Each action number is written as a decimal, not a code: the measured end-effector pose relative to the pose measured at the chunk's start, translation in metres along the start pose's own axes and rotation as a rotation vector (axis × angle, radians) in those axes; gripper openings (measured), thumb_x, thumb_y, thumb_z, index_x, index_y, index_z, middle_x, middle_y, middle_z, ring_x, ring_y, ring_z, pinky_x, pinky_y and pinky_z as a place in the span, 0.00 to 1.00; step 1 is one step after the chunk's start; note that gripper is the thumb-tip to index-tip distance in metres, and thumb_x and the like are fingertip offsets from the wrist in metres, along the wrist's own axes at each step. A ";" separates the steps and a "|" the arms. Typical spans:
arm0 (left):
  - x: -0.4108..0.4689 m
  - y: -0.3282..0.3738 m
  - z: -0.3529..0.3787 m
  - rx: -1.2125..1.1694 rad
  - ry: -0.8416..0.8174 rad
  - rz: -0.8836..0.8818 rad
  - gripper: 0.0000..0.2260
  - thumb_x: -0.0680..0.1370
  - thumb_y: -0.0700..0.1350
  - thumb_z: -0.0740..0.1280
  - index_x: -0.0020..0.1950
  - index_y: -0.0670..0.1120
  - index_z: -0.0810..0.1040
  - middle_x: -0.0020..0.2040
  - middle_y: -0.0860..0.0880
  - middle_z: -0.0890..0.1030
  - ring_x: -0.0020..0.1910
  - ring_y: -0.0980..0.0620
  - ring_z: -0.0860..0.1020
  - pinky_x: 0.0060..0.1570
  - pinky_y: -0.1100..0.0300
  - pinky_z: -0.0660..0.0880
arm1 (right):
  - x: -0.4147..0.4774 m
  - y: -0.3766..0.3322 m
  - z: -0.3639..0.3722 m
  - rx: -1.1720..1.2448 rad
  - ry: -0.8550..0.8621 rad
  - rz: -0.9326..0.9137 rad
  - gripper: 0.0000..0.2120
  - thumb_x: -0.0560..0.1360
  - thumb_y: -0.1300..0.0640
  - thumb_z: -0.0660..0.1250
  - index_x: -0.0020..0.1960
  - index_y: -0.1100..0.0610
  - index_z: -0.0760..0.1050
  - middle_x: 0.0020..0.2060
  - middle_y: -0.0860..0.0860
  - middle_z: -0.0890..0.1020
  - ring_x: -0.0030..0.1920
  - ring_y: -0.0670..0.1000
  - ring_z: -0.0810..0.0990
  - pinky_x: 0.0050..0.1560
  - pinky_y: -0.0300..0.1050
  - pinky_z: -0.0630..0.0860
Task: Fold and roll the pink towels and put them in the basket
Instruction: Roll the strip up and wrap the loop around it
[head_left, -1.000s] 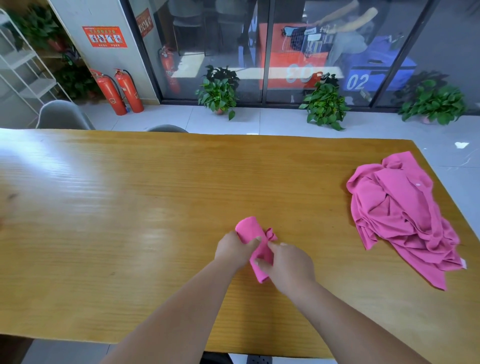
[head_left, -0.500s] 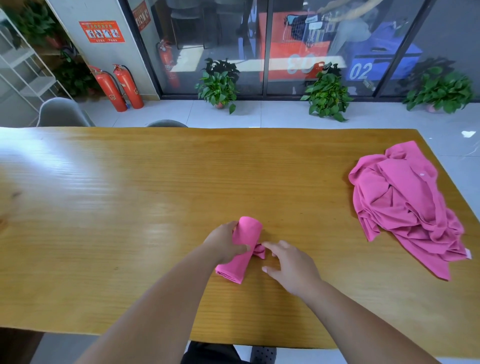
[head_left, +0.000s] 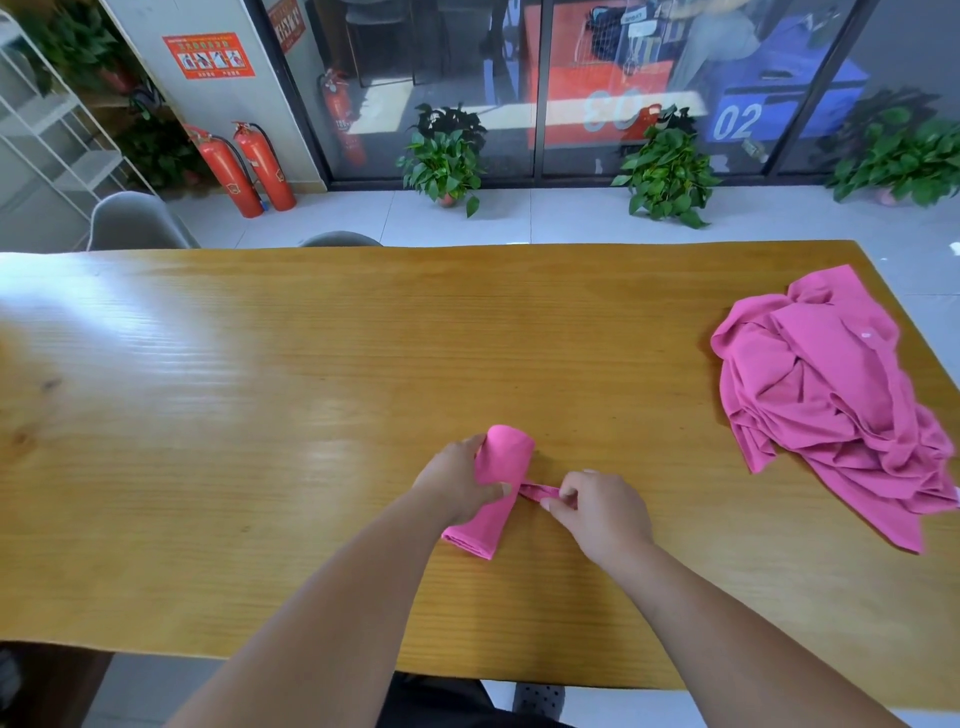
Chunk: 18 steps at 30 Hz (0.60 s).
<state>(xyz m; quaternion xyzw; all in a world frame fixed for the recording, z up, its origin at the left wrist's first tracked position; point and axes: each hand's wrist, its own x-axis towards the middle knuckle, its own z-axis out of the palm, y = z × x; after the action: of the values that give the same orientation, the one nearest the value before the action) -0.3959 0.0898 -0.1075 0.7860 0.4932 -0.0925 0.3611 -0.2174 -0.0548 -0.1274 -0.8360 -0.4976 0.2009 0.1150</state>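
Item one: rolled pink towel (head_left: 501, 483), lying at a slant on the counter (head_left: 260, 415), centre, near your edge. Your left hand (head_left: 457, 486) grips the roll around its middle, thumb across the front. Your right hand (head_left: 597, 512) pinches the loose tail (head_left: 535, 489) that sticks out at the roll's right side. Item two: heap of unfolded pink towels (head_left: 831, 405), far right of the counter, well apart from both hands. Basket: not in view. Status, as judged: one towel rolled, its end not yet tucked in; the heap is left to fold, roll and put away.
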 end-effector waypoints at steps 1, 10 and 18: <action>0.000 0.000 0.000 -0.004 0.000 0.000 0.44 0.77 0.56 0.77 0.86 0.51 0.57 0.80 0.48 0.70 0.75 0.44 0.73 0.71 0.46 0.74 | 0.001 0.002 -0.002 0.040 0.024 0.028 0.16 0.78 0.36 0.72 0.40 0.46 0.76 0.34 0.44 0.78 0.31 0.45 0.74 0.30 0.46 0.66; 0.000 -0.001 0.001 -0.009 0.009 -0.004 0.44 0.77 0.57 0.77 0.86 0.52 0.57 0.80 0.48 0.71 0.74 0.44 0.75 0.69 0.46 0.76 | 0.006 0.007 0.007 0.107 -0.070 0.015 0.13 0.77 0.51 0.74 0.60 0.44 0.80 0.42 0.41 0.79 0.42 0.43 0.78 0.41 0.44 0.76; -0.003 -0.003 0.005 -0.047 0.021 -0.023 0.44 0.77 0.58 0.77 0.86 0.56 0.56 0.77 0.47 0.75 0.68 0.42 0.78 0.58 0.48 0.80 | 0.000 -0.003 0.010 0.084 0.080 0.013 0.09 0.80 0.54 0.69 0.47 0.46 0.70 0.38 0.43 0.76 0.36 0.45 0.76 0.36 0.50 0.77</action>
<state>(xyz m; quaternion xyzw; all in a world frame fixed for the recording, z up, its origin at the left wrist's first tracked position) -0.3991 0.0854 -0.1114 0.7724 0.5082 -0.0769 0.3731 -0.2244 -0.0533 -0.1348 -0.8409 -0.4783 0.1888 0.1688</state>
